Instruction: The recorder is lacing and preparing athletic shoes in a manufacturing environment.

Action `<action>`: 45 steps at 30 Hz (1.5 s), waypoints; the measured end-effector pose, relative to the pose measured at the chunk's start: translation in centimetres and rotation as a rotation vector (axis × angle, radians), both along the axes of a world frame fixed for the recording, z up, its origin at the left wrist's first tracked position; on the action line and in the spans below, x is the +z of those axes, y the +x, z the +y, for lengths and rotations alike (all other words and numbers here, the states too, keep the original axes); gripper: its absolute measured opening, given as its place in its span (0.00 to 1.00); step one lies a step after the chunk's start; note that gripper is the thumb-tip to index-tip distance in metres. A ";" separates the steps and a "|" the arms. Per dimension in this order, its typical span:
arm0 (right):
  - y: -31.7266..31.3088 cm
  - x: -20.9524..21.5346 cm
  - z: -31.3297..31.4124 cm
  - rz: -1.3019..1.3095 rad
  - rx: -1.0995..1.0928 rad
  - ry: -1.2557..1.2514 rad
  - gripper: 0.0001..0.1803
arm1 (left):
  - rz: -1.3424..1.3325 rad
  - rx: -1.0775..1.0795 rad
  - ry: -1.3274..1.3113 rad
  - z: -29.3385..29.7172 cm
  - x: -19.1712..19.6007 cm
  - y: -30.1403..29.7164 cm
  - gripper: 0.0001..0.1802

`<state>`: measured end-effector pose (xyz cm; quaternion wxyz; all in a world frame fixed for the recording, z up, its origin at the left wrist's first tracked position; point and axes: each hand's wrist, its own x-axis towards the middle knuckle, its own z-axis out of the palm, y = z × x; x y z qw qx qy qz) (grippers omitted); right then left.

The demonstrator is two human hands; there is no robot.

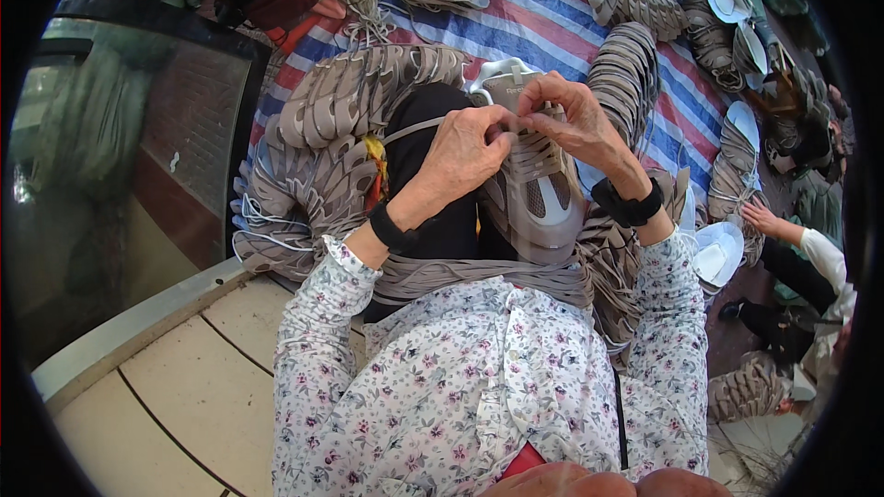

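A taupe shoe upper [550, 216] with grey overlays lies on my lap, its tongue end away from me and its toe towards me. Over its lacing area my left hand [463, 155] and my right hand [578, 124] meet, fingertips pinched close together. A flat beige shoelace [412, 130] runs to the left from my left fingers. My right fingers are closed at the lacing too; the exact part they grip is hidden. A bundle of similar laces [483, 278] lies across my lap near my waist.
Stacked shoe uppers [354, 97] stand left of my legs, and another stack [624, 78] is at the right. Beneath lies a striped sheet [525, 18]. A dark glass panel [147, 129] borders the left side. Another person's hand [762, 219] touches uppers at far right.
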<state>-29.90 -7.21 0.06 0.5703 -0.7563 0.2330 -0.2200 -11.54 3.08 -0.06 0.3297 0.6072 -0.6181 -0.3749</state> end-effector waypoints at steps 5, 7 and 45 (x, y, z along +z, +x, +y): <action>-0.3 -0.7 0.2 -0.041 -0.053 -0.075 0.04 | 0.121 0.017 0.083 -0.4 -0.2 0.3 0.11; -1.1 -0.8 -0.2 -0.008 -0.121 -0.120 0.04 | 0.174 0.033 0.131 -0.5 -0.2 0.4 0.12; -1.2 -1.4 3.5 0.191 -0.245 -0.615 0.08 | -0.316 0.051 -0.359 -0.6 0.3 -1.0 0.09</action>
